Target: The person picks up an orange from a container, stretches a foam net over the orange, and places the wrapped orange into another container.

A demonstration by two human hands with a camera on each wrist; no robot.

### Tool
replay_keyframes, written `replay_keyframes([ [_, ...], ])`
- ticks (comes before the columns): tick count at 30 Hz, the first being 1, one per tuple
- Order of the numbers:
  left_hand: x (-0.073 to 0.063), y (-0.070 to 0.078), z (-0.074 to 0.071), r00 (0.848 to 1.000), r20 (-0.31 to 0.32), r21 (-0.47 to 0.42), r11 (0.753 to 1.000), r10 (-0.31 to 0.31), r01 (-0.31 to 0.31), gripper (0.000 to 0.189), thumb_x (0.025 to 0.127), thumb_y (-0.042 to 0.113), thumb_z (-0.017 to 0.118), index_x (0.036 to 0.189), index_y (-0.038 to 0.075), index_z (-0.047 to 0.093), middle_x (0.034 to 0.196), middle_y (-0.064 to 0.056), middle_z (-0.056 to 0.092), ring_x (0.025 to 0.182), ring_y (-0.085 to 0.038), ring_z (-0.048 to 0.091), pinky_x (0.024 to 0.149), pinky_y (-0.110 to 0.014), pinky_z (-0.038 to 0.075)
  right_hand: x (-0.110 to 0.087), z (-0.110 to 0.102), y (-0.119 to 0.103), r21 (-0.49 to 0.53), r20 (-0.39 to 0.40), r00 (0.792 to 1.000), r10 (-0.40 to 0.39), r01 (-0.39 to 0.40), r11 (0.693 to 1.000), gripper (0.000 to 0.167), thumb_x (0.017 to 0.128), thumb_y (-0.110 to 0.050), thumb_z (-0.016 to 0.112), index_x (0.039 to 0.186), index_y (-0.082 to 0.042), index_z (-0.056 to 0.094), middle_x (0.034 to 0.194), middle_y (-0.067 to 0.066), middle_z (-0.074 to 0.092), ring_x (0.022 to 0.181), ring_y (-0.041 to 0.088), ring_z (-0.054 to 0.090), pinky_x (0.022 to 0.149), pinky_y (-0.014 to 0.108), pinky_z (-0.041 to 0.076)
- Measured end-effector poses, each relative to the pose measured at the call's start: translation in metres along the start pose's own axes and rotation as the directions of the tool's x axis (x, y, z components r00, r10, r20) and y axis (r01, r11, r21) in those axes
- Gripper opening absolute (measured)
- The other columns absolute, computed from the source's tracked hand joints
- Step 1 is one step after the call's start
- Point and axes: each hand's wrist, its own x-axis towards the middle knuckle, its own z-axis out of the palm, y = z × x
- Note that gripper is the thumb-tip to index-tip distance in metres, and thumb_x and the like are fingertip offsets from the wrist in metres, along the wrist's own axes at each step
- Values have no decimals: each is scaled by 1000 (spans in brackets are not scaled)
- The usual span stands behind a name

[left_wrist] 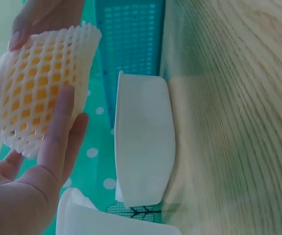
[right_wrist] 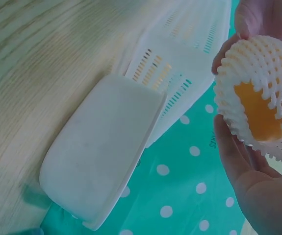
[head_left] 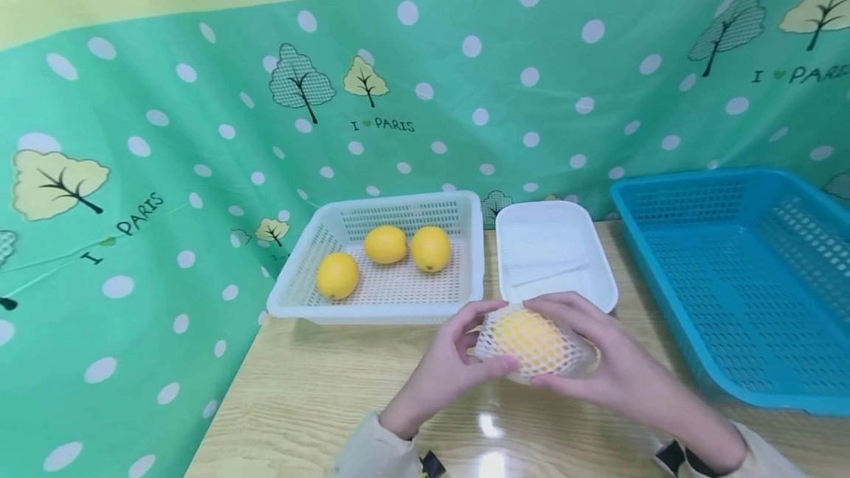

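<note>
Both hands hold a yellow lemon (head_left: 527,336) in a white foam net sleeve (head_left: 559,358), raised over the table's front part in the head view. My left hand (head_left: 451,364) grips its left side, thumb in front and fingers behind. From the right, my right hand (head_left: 600,351) has its fingers over the top and its thumb below. In the left wrist view the netting (left_wrist: 42,83) covers most of the fruit. Through an opening in the net, the right wrist view shows bare peel (right_wrist: 261,115). Part of the sleeve is hidden by the fingers.
A white perforated basket (head_left: 372,311) with three lemons (head_left: 337,276) stands at the back left. Beside it is a small white tray (head_left: 600,271) holding flat white pieces (head_left: 541,257). A large blue basket (head_left: 750,293) is on the right. Behind hangs a green dotted cloth (head_left: 465,80).
</note>
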Motion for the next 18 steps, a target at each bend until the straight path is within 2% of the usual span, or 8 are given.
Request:
replay_keyframes([
  [4,-1,2,0,1000,19,54,999,-12,11,59,88,15,76,140,21,49,132,-9,56,106,-20,65,78,-37,62,0,-2,0,-12,6,1000,-1,1,1000,76,69,-28,92,136,-24,58,128,-8,59,113,8,56,95,16,46],
  [7,-2,2,-2,1000,17,135,991,18,-20,57,87,17,76,138,22,50,131,-4,57,112,-19,62,88,-36,59,0,-4,0,-21,28,1000,7,-7,1000,75,69,-26,92,136,-25,57,129,-11,58,114,8,57,93,22,50],
  [10,-2,3,-4,998,7,199,978,58,-59,54,87,21,77,136,21,54,131,1,59,118,-21,58,97,-33,54,-1,-6,-1,-21,47,999,16,-15,1000,75,70,-23,92,136,-26,57,129,-13,57,114,7,57,93,23,51],
  [18,-3,10,-9,996,15,166,982,90,-91,43,90,15,73,130,14,59,130,-2,59,120,-24,56,98,-33,54,-1,-15,-5,-48,13,1000,-10,10,999,72,68,-20,92,133,-22,60,127,-10,60,110,7,59,93,10,45],
])
